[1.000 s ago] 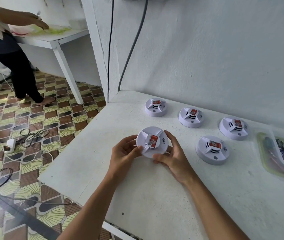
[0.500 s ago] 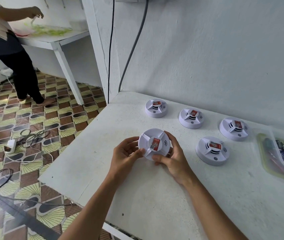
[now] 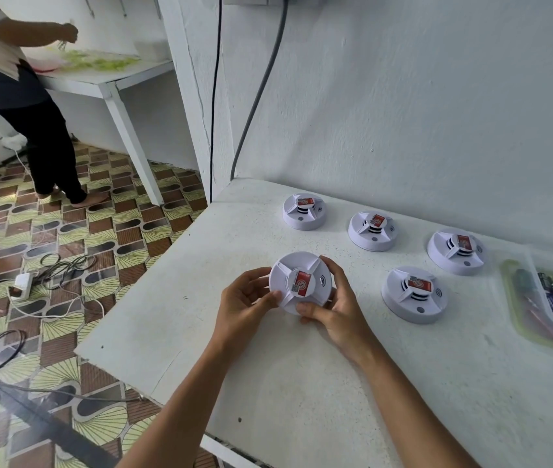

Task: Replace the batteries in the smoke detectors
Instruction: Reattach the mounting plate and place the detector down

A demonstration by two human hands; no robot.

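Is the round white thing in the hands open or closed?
Closed: the held smoke detector shows its whole front cover, with no gap or battery visible.

Plain room in home or small workplace (cannot tell which). Rough whitewashed wall [image 3: 420, 106], white-painted table [image 3: 302, 383] against it, patterned brown-and-green floor tiles [image 3: 66, 238], loose cables [image 3: 62, 265] and power adapter [image 3: 22, 285] on floor, barefoot person [image 3: 25, 106] working at second white table [image 3: 116, 79].
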